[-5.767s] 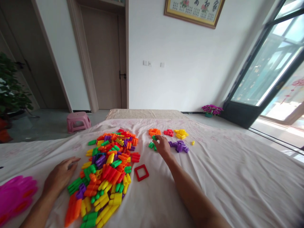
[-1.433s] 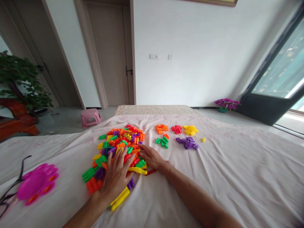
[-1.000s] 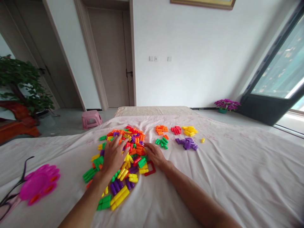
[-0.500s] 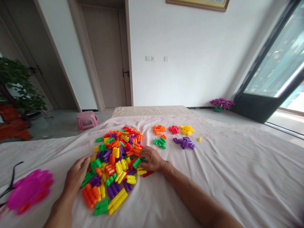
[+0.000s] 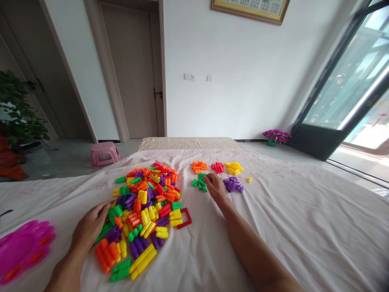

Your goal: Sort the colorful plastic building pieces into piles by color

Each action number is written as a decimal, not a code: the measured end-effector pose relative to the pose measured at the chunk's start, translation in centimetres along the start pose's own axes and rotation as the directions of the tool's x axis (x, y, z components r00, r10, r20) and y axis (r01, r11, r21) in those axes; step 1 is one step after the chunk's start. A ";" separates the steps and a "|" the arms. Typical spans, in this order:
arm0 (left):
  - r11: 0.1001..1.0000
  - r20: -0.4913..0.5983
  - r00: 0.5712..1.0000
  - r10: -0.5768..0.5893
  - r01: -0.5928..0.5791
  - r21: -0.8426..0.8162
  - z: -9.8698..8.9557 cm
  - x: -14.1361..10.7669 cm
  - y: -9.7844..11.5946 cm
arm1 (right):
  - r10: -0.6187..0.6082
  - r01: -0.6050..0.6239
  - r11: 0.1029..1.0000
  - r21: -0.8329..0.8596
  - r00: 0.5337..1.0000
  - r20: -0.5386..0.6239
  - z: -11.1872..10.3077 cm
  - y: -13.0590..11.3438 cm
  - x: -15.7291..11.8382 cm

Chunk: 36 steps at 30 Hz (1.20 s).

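At two o'clock from the block pile, a green block, likely light, stiff, best gripped side-on, is pinched by the right hand; at nine, the left hand's hold is hidden.

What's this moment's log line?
left hand: left edge of mixed pile | right hand: by green group | red frame: pile's right edge

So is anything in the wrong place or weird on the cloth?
A little, yes. One small yellow piece lies alone, right of the purple group, instead of with the yellow group. The red square frame looks odd: it's flat and hollow, at the edge of a mixed pile of chunky pieces. I see nothing broken.
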<state>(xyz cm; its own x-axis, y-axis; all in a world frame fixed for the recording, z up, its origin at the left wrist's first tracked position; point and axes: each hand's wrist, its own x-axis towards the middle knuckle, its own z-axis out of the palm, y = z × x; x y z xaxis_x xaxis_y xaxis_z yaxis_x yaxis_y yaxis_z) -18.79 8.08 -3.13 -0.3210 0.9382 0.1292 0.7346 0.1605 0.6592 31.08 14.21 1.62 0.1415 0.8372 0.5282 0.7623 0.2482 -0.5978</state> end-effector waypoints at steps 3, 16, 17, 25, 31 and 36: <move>1.000 -0.007 1.000 0.007 -0.007 -0.005 -0.2 -0.2 0.5 | 0.075 -0.072 0.992 -0.107 0.997 0.026 -0.7 0.8 0.1; 1.000 0.021 1.000 -0.011 0.011 0.014 -0.2 -0.3 0.4 | -0.246 0.251 0.968 -0.002 0.949 0.199 1.5 -4.7 -2.2; 1.000 0.023 1.000 -0.014 0.014 0.013 -0.2 -0.3 0.5 | -0.276 0.279 0.960 0.022 0.930 0.242 2.0 -5.5 -2.6; 0.998 0.033 0.998 -0.055 0.053 0.044 -0.4 -0.5 1.2 | -0.248 0.279 0.960 -0.017 0.878 0.408 4.5 -7.3 -4.4; 0.999 0.010 1.000 -0.023 0.022 0.032 -0.4 -0.3 0.9 | -0.173 0.178 0.984 0.022 0.910 0.377 5.3 -5.8 -4.2; 0.997 0.004 0.999 -0.034 0.034 0.066 -0.4 -0.1 0.4 | -0.131 0.109 0.990 0.094 0.953 0.272 4.6 -4.5 -2.8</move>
<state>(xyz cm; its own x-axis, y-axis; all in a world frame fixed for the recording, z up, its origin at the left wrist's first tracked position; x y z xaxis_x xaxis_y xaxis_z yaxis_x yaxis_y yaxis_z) -18.67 7.93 -2.54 -0.3434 0.9335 0.1035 0.7609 0.2119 0.6132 24.32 13.01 0.06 -0.1367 0.8984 0.4174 0.7106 0.3825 -0.5905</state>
